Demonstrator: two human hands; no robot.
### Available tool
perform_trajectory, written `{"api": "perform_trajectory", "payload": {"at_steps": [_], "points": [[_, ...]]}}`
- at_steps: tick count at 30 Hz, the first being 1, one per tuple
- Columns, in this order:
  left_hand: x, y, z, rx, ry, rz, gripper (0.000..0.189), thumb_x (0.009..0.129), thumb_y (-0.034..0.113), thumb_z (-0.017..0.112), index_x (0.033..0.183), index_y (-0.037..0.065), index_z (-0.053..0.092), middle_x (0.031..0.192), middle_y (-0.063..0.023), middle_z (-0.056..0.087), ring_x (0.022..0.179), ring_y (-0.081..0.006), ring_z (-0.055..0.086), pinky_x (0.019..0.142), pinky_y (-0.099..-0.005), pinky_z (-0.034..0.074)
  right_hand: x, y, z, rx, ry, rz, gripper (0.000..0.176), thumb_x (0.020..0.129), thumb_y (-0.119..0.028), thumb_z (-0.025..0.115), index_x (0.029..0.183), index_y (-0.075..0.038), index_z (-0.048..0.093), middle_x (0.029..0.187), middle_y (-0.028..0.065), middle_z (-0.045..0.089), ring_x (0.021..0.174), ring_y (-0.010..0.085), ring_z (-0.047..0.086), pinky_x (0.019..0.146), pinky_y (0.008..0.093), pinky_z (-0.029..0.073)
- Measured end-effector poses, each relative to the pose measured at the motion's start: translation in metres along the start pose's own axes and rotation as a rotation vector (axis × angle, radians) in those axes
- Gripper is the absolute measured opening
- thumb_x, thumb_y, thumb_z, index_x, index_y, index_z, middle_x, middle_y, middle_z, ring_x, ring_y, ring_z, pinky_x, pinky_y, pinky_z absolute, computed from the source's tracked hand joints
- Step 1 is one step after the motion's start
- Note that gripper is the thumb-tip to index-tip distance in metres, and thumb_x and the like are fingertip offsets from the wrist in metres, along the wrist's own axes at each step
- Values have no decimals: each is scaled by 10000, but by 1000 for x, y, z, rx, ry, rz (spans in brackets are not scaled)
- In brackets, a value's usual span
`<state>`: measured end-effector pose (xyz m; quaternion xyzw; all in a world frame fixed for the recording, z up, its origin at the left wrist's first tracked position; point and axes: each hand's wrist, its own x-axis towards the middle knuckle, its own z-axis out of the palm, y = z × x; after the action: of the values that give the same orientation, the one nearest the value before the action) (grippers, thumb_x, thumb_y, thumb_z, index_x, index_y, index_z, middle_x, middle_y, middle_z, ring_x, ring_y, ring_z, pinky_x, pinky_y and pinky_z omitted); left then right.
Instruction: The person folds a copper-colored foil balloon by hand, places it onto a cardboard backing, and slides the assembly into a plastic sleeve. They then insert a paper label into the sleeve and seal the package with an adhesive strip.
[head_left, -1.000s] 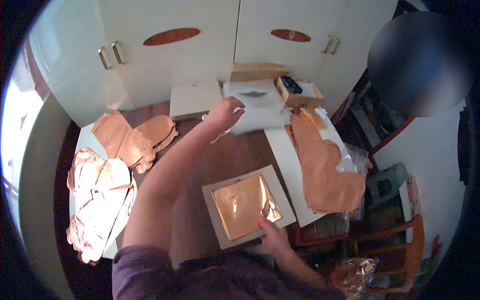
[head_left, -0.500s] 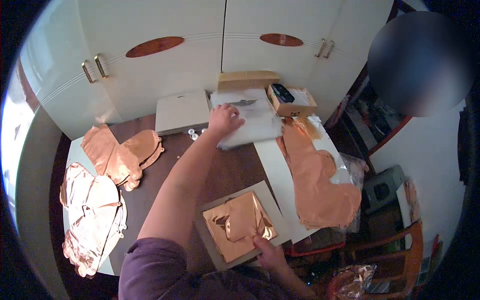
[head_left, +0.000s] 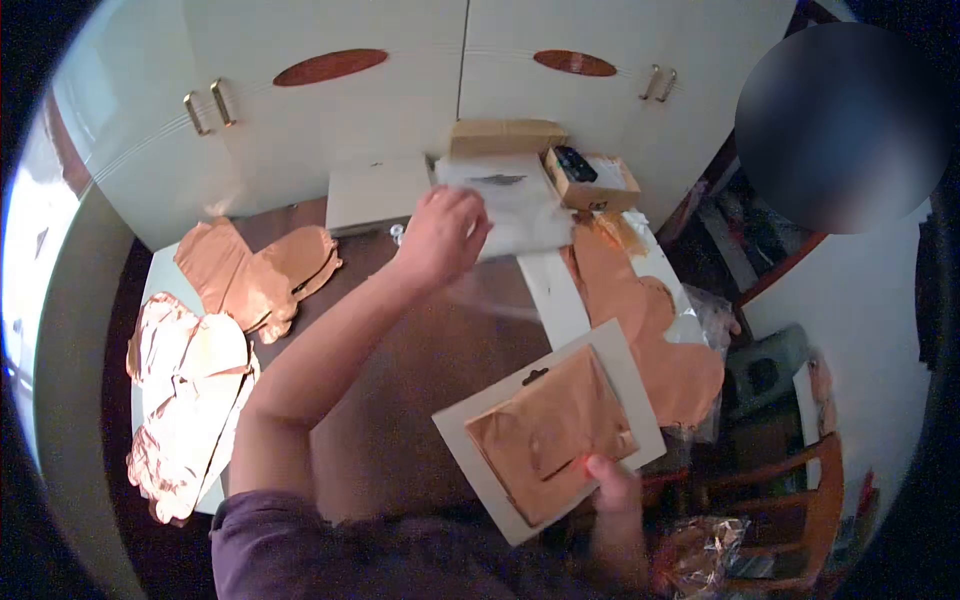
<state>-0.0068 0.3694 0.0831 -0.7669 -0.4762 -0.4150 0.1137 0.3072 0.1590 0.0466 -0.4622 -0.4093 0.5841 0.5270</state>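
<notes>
My right hand (head_left: 615, 490) grips a pale card (head_left: 630, 375) with a hang hole, thumb pressed on the folded rose-gold foil balloon (head_left: 550, 430) lying on it. The card is tilted and raised over the table's front edge. My left hand (head_left: 447, 235) is closed in front of the stack of clear plastic bags (head_left: 520, 205). A thin translucent plastic bag (head_left: 495, 300), blurred by motion, hangs from its fingers. Those fingertips are partly hidden.
Flat rose-gold foil balloons (head_left: 185, 390) pile up at the left, and more foil balloons (head_left: 650, 330) lie at the right. A stack of pale cards (head_left: 378, 195) and a small carton (head_left: 595, 190) holding a black object stand at the back. A wooden chair (head_left: 790, 510) is at right.
My right hand has lifted the card with the folded foil balloon off the table and tilted it, moving right. My left hand has closed and drawn a plastic bag back from the stack.
</notes>
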Motion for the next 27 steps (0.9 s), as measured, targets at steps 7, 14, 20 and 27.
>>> {"api": "perform_trajectory", "payload": {"at_steps": [7, 14, 20, 27], "points": [[-156, 64, -69, -80, -140, -114, 131, 853, 90, 618, 926, 2, 556, 954, -173, 634, 922, -371, 610, 942, -506, 472, -24, 11, -16, -120, -283, 368, 424, 763, -117, 681, 1152, 28, 597, 913, 71, 669, 788, 163, 640, 697, 284, 520], [-208, 89, -79, -66, -268, -297, 160, 876, 117, 612, 957, 15, 518, 814, -166, 609, 867, -370, 628, 988, -547, 453, -49, 59, -20, -147, -542, 734, 434, 808, -156, 722, 1205, -14, 621, 1133, 73, 669, 1026, 192, 632, 940, 347, 480], [-226, 81, -85, -186, -535, -152, 250, 890, 136, 614, 1103, 33, 534, 1067, -148, 640, 1013, -352, 630, 1098, -566, 349, -35, 77, 3, 117, -436, 550, 490, 812, -174, 708, 1253, -11, 572, 1110, 67, 655, 1000, 199, 626, 924, 350, 480], [-232, 83, -88, -111, -565, -58, 309, 779, 194, 716, 1014, 46, 580, 1131, -152, 625, 1053, -339, 623, 1108, -545, 348, -24, 113, -25, 10, -589, 600, 587, 859, -131, 628, 1387, 23, 423, 1294, 143, 575, 1131, 246, 605, 960, 406, 493]]}}
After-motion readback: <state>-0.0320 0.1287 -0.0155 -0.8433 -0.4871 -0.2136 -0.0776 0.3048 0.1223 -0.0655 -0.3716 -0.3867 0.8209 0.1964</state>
